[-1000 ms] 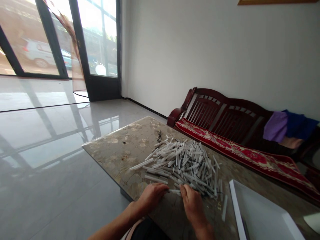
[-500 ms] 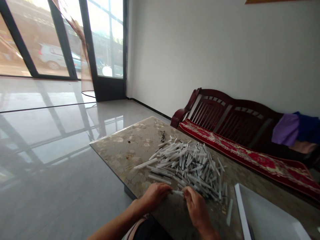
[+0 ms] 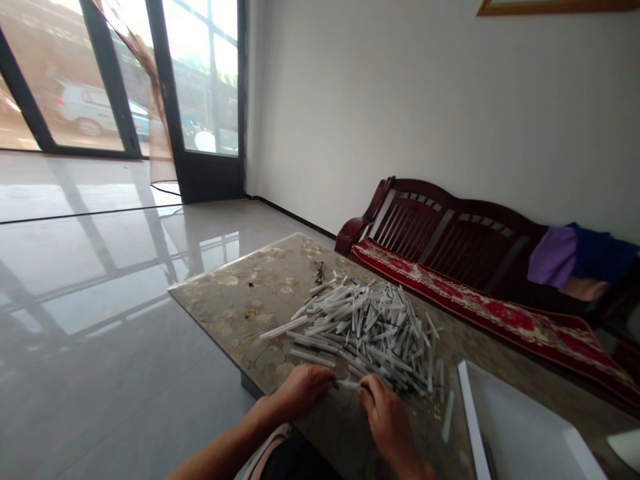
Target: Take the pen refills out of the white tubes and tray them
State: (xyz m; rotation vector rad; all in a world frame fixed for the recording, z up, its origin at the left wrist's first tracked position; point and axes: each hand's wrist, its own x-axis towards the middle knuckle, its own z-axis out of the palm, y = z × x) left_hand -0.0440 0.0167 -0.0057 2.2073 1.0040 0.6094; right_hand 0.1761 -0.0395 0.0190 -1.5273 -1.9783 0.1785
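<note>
Between my two hands, just over the near part of the table, is a thin whitish stick-like tube (image 3: 349, 385). My left hand (image 3: 309, 387) pinches its left end, and the fingers of my right hand (image 3: 379, 399) are closed on its right end. Right beyond them lies a big loose pile of similar whitish tubes (image 3: 370, 320), with dark thin pieces among them. Their exact kind is too small to tell. One single pale tube (image 3: 448, 417) rests apart, to the right of my right hand.
A white shallow tray (image 3: 530, 413) stands at the right on the patterned table (image 3: 225, 287). A small dark twisted bundle (image 3: 319, 272) lies behind the pile. Beyond the table is a dark wooden bench (image 3: 465, 247) with a red floral cushion (image 3: 465, 313) and purple cloth (image 3: 553, 255).
The view has turned slightly to the right, so everything sits a little further left. Both hands keep hold of the tube, nearly in the same pose.
</note>
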